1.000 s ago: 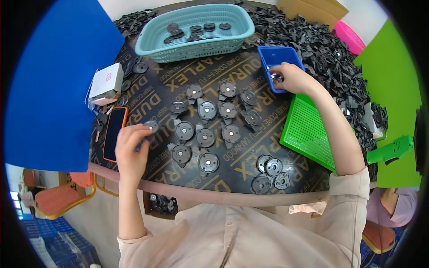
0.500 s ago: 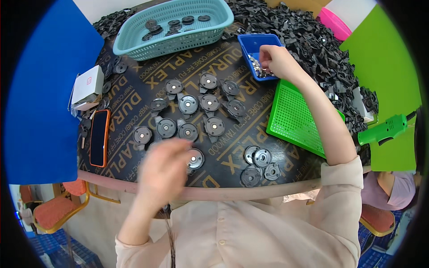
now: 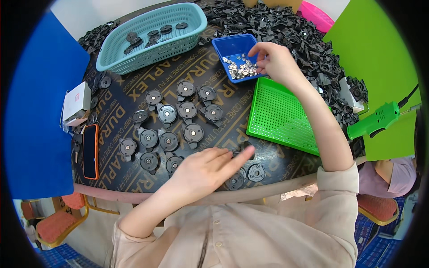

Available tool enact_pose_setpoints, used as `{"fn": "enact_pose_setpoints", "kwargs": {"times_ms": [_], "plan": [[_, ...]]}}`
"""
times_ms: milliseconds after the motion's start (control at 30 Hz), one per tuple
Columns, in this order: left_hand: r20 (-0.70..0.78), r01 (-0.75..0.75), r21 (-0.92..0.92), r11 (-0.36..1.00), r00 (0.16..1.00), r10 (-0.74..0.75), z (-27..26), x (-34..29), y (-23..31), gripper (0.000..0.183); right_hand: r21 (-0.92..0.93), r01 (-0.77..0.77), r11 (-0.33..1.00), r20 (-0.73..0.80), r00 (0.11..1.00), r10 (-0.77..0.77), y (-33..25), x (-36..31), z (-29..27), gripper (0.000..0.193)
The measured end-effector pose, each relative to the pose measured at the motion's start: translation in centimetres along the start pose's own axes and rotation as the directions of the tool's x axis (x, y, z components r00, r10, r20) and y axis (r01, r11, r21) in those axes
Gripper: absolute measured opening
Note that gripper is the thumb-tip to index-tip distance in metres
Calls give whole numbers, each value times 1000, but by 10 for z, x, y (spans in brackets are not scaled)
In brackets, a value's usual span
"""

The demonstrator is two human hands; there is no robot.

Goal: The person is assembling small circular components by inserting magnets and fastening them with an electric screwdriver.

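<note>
My right hand (image 3: 278, 64) hovers at the right side of a blue bin (image 3: 237, 40). Its thumb and forefinger are apart, over many small round metal pieces (image 3: 241, 68); I see nothing held. Low on the table, my left hand (image 3: 201, 172) reaches rightward with fingers stretched out. Beyond its fingertips shows a dark round part (image 3: 247, 151), mostly covered. Two grey discs (image 3: 256, 172) lie beside that hand, one partly behind it. To its left stand several black disc assemblies with metal centres (image 3: 168, 140), each with a tab.
A light blue basket (image 3: 156, 56) with several discs stands at the far left. Black parts (image 3: 308, 53) are heaped at the back and right. A green perforated tray (image 3: 277, 111) lies under my right forearm. Around the edges are a phone (image 3: 90, 152), a white box (image 3: 77, 103) and a green power tool (image 3: 375, 120).
My left hand has moved right, from the disc assemblies to the loose discs. My right hand's fingers have lifted a little from the metal pieces. The whole view has shifted.
</note>
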State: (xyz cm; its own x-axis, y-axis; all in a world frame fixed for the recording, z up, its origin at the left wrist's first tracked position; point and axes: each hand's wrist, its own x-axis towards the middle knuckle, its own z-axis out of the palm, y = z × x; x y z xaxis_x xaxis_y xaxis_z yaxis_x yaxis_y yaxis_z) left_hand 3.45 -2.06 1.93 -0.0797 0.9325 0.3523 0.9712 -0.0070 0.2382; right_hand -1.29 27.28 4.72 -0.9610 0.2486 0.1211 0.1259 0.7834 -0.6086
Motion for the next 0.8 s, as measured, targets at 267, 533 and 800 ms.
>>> {"fn": "enact_pose_setpoints", "kwargs": {"times_ms": [267,533,800], "plan": [[339,339,-929,-147,623,-706,-15,25,-21,39,573,-51,818,60,998,20,-58,-101,-3,12],[403,167,-904,-394,638,-656,0,36,-24,31,622,14,783,6,1000,-23,-47,-117,25,13],[564,258,-808,-529,599,-569,4,29,-23,31,783,-214,584,271,962,-11,-46,-122,28,32]]}}
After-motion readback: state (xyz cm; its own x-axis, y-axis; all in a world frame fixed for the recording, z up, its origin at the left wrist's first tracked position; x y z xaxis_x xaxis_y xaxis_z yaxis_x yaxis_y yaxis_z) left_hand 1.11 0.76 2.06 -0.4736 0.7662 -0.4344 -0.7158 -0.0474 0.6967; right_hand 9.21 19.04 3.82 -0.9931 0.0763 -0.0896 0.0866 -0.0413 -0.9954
